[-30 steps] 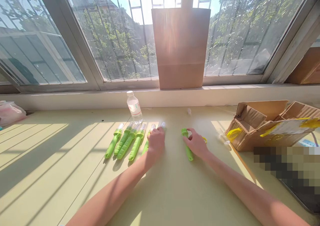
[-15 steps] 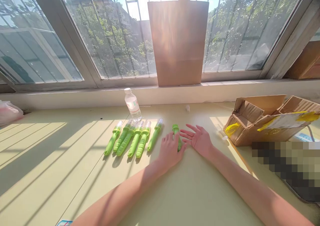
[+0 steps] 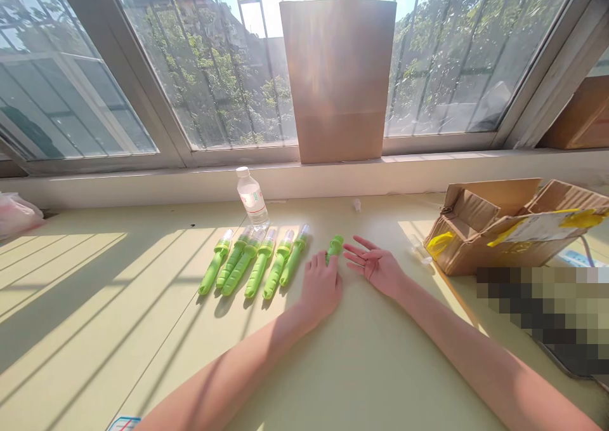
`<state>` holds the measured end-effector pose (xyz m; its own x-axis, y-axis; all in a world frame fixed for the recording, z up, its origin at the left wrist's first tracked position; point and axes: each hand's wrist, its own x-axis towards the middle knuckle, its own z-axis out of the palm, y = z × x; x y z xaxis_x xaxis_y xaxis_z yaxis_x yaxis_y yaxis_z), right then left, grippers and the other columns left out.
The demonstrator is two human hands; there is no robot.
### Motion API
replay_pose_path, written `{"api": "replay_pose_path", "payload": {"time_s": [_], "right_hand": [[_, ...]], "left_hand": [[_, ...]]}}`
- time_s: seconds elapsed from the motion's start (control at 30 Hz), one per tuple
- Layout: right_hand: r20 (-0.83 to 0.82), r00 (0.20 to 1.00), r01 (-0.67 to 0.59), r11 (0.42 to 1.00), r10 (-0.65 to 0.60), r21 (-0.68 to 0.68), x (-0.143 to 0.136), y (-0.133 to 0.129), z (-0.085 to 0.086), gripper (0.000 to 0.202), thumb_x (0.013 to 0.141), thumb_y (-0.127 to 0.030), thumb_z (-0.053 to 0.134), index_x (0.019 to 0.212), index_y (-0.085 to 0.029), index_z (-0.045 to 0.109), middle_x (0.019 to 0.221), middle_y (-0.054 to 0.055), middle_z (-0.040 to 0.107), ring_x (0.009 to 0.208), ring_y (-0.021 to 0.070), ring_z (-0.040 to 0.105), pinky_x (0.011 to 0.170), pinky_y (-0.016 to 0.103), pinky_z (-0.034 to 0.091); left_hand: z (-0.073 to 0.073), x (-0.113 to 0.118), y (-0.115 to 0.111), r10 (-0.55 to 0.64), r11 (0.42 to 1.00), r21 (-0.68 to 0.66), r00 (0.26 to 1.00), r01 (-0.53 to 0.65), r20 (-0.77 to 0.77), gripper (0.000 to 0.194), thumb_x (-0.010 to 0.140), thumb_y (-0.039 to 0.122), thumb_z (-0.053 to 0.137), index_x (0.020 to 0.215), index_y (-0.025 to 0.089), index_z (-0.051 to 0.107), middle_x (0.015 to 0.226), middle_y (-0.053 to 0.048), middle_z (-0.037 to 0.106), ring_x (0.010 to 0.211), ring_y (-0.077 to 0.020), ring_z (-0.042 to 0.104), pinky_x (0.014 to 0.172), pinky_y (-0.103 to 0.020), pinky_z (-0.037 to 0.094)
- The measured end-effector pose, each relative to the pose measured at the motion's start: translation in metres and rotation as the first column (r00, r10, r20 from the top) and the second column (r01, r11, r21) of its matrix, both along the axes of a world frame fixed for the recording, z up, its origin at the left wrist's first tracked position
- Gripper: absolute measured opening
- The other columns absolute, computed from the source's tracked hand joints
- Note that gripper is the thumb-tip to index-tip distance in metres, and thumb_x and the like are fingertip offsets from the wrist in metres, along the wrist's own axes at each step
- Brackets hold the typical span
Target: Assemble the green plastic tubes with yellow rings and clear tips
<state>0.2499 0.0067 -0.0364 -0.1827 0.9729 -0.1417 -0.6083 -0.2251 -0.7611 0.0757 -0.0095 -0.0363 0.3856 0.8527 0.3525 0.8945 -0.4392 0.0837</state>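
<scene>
My left hand [image 3: 322, 285] is closed around a green plastic stick [image 3: 335, 245], whose ribbed, collared head shows beyond the fingers; the rest of it is hidden under the hand. My right hand [image 3: 378, 267] rests palm up just to the right, its fingers spread and nothing in them. Its fingertips are near the stick's head. To the left of my left hand, several similar green sticks with clear tips lie slanted side by side; the nearest green stick [image 3: 294, 263] is close to my fingers.
Behind the row stands a clear water bottle [image 3: 253, 199] with a white cap. A small whitish piece [image 3: 357, 205] lies near the sill. An open cardboard box [image 3: 499, 240] is on the right, and a cardboard sheet [image 3: 340, 82] leans against the window.
My left hand has closed more around the green stick, whose head now tilts to the right. One stick in the row has shifted slightly right. My right hand stays nearly still.
</scene>
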Motion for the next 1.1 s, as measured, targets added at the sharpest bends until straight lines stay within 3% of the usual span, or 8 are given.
{"api": "replay_pose_path", "payload": {"time_s": [0.33, 0.63, 0.8, 1.1], "right_hand": [[-0.005, 1.0, -0.014, 1.0, 0.014, 0.017, 0.0, -0.001, 0.001, 0.044, 0.079, -0.007, 0.055, 0.121, -0.02, 0.049, 0.113, 0.012, 0.065, 0.1, 0.0219, 0.065, 0.088, 0.041, 0.054], [-0.008, 0.997, -0.073, 0.997, 0.073, 0.04, 0.002, 0.001, -0.005, 0.053, 0.072, 0.004, 0.052, 0.121, -0.019, 0.051, 0.115, 0.011, 0.064, 0.106, 0.0227, 0.062, 0.092, 0.042, 0.052], [0.003, 0.997, -0.075, 0.996, 0.075, 0.053, 0.001, -0.001, -0.003, 0.043, 0.081, -0.006, 0.056, 0.122, -0.018, 0.05, 0.116, 0.013, 0.063, 0.107, 0.023, 0.061, 0.093, 0.042, 0.051], [0.044, 0.997, -0.065, 0.995, 0.062, 0.072, -0.001, 0.0, -0.008, 0.03, 0.083, -0.016, 0.062, 0.112, -0.016, 0.058, 0.114, 0.011, 0.065, 0.092, 0.0182, 0.068, 0.092, 0.036, 0.052]], "left_hand": [[0.0, 0.002, 0.0, 0.004, 1.0, 0.026, 1.0, -0.003, -0.006, 0.031, 0.086, 0.021, 0.041, 0.115, 0.017, 0.052, 0.113, -0.013, 0.051, 0.102, -0.0249, 0.051, 0.084, -0.035, 0.04], [0.001, 0.001, -0.001, 0.004, 1.0, 0.001, 1.0, -0.004, -0.006, 0.028, 0.088, 0.024, 0.039, 0.111, 0.016, 0.054, 0.116, -0.014, 0.051, 0.104, -0.0263, 0.051, 0.086, -0.037, 0.039], [0.0, 0.001, -0.001, 0.009, 1.0, 0.009, 1.0, -0.009, -0.014, 0.028, 0.088, 0.024, 0.04, 0.111, 0.016, 0.053, 0.115, -0.014, 0.051, 0.103, -0.0267, 0.051, 0.086, -0.038, 0.039], [-0.002, 0.0, 0.0, -0.003, 0.999, 0.052, 1.0, 0.003, -0.005, 0.027, 0.087, 0.023, 0.04, 0.109, 0.016, 0.053, 0.111, -0.013, 0.051, 0.097, -0.0249, 0.052, 0.082, -0.036, 0.039]]}}
